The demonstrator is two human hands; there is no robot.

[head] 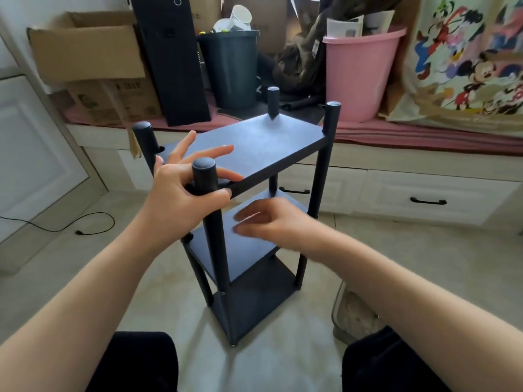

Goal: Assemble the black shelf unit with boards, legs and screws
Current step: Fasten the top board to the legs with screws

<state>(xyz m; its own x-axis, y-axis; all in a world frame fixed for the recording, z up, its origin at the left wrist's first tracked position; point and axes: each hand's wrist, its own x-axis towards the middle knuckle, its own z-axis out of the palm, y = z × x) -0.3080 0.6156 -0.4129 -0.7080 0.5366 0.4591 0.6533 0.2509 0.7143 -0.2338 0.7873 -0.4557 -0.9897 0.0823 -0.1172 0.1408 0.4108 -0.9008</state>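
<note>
Head view: left hand (181,193) grips near leg (210,210) beside top board (254,145).

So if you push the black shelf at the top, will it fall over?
Probably it could tip. The black shelf stands tall and narrow on thin legs, so a sideways push up high may rock it. It looks stiff rather than floppy: its three boards sit level. The left hand, gripping the near corner leg, likely steadies it.
</note>
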